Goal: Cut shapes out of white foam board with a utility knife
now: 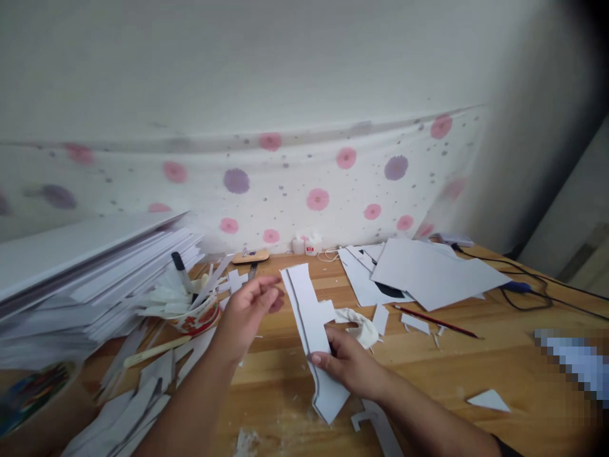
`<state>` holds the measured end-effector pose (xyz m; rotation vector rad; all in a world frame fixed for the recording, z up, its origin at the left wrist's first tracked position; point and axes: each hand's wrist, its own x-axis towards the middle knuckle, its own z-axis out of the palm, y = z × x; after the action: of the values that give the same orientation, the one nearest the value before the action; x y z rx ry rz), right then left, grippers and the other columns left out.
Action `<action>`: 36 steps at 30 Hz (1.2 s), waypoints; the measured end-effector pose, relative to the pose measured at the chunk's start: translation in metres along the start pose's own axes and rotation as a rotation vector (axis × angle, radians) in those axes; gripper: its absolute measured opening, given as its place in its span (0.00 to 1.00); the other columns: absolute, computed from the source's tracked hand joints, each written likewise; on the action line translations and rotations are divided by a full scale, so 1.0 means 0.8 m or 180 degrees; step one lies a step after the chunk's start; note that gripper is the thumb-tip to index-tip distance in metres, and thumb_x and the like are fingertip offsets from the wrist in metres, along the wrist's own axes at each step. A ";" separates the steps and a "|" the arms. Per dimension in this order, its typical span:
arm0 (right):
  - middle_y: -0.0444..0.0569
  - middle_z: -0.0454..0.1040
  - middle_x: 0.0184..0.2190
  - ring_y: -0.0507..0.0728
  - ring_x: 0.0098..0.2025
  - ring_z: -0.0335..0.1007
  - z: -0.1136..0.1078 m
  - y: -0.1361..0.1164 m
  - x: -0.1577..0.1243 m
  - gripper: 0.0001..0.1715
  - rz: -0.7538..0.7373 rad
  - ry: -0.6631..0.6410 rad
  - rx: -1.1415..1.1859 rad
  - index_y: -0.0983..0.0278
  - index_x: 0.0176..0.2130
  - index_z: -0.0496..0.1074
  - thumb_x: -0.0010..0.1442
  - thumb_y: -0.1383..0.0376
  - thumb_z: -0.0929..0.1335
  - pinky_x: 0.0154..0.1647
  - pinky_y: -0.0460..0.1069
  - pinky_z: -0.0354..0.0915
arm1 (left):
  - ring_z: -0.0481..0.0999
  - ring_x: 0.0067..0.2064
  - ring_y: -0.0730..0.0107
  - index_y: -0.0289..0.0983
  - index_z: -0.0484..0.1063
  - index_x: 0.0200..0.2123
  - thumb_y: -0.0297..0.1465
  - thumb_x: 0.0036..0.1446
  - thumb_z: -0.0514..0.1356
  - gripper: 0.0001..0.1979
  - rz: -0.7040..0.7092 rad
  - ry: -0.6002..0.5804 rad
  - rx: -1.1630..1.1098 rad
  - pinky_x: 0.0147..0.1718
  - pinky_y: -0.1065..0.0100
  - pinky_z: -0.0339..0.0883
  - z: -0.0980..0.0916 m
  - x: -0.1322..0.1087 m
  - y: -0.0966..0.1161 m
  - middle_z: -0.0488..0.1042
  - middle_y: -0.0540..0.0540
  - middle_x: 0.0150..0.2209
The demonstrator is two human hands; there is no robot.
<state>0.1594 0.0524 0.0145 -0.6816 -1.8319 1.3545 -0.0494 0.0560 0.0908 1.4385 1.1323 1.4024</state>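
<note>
My right hand (354,363) grips a cut white foam-board piece (308,311) by its lower half, thumb on the face and the other fingers behind. The piece is long, with a tab jutting right and a curved notch low on its left edge; a narrow strip runs along its left side. My left hand (251,312) hovers just left of the piece's upper end, fingers loosely bent and apart, with nothing visible in them. Below my right wrist lies another cut white piece (380,426). A crumpled white tissue (364,327) rests behind the right hand.
Stacked white boards (95,285) fill the left, near a paper bowl (197,320) of scraps and a marker. Flat sheets (435,270), a pencil (440,322) and black cables (542,285) lie right. Small white bottles (313,244) stand by the wall. Scraps (126,412) lie front left.
</note>
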 end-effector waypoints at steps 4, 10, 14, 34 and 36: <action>0.46 0.62 0.31 0.54 0.34 0.57 0.005 -0.001 -0.004 0.19 0.0017 -0.0132 -0.0052 0.66 0.35 0.65 0.58 0.52 0.67 0.35 0.50 0.58 | 0.76 0.35 0.68 0.37 0.75 0.38 0.37 0.49 0.66 0.14 0.0323 0.0281 0.0150 0.37 0.66 0.71 0.008 0.009 0.041 0.77 0.48 0.33; 0.44 0.62 0.31 0.53 0.32 0.56 0.006 -0.008 -0.010 0.20 0.0060 -0.0395 0.0288 0.64 0.34 0.65 0.55 0.50 0.69 0.34 0.48 0.57 | 0.74 0.27 0.71 0.36 0.74 0.27 0.34 0.46 0.66 0.08 0.0510 0.0617 0.0488 0.31 0.67 0.72 0.014 -0.003 0.059 0.74 0.51 0.23; 0.43 0.63 0.31 0.52 0.32 0.57 0.012 -0.009 -0.012 0.23 0.0058 -0.0458 0.0432 0.64 0.34 0.66 0.53 0.48 0.70 0.33 0.47 0.56 | 0.74 0.25 0.72 0.36 0.73 0.27 0.34 0.48 0.65 0.07 0.0544 0.0953 0.0665 0.29 0.70 0.71 0.007 -0.007 0.062 0.74 0.53 0.22; 0.41 0.64 0.20 0.49 0.21 0.56 -0.012 0.004 0.002 0.32 0.0596 0.0059 0.1029 0.66 0.32 0.70 0.51 0.39 0.67 0.23 0.46 0.53 | 0.73 0.26 0.69 0.35 0.71 0.27 0.41 0.45 0.67 0.16 -0.0842 -0.0001 -0.0182 0.28 0.67 0.69 0.075 -0.050 -0.044 0.74 0.50 0.25; 0.42 0.66 0.22 0.49 0.22 0.57 -0.017 0.005 0.003 0.29 0.0624 0.0168 0.1000 0.66 0.32 0.71 0.51 0.42 0.69 0.24 0.46 0.54 | 0.74 0.27 0.68 0.35 0.71 0.28 0.41 0.44 0.68 0.16 -0.0857 0.0063 -0.0272 0.29 0.66 0.69 0.076 -0.043 -0.046 0.75 0.49 0.26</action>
<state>0.1688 0.0628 0.0136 -0.7339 -1.4953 1.6901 0.0096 0.0353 0.0430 1.1663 1.2141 1.2612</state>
